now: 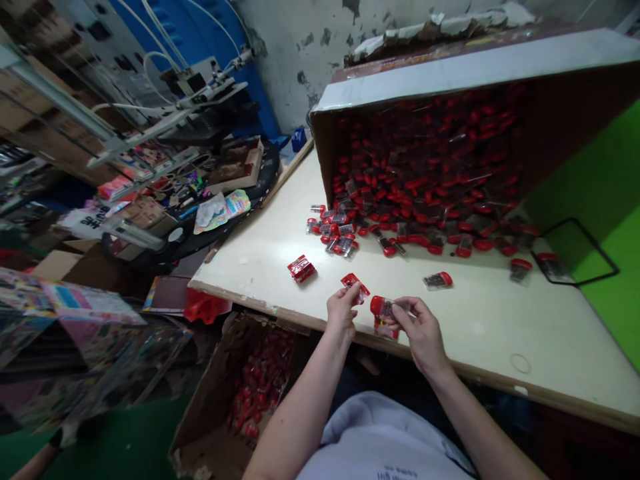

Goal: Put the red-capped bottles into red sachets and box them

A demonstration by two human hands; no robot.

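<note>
My left hand (343,309) pinches a small red printed packet (356,285) just above the white table. Close beside it, my right hand (420,332) grips a small clear pack with a red cap-like end (382,307) and dark contents. A red and yellow packet (386,328) shows under that pack at the table's front edge; whether the two touch I cannot tell. To the left lies a little stack of red packets (301,269). One loose red-ended pack (438,281) rests to the right of my hands.
A large cardboard box (450,73) lies on its side, spilling many red-ended packs onto the table (480,320). Below the front edge stands an open carton (200,400) of red packs. A black wire frame (597,243), a rubber band (520,363) and a machine (165,133) are around.
</note>
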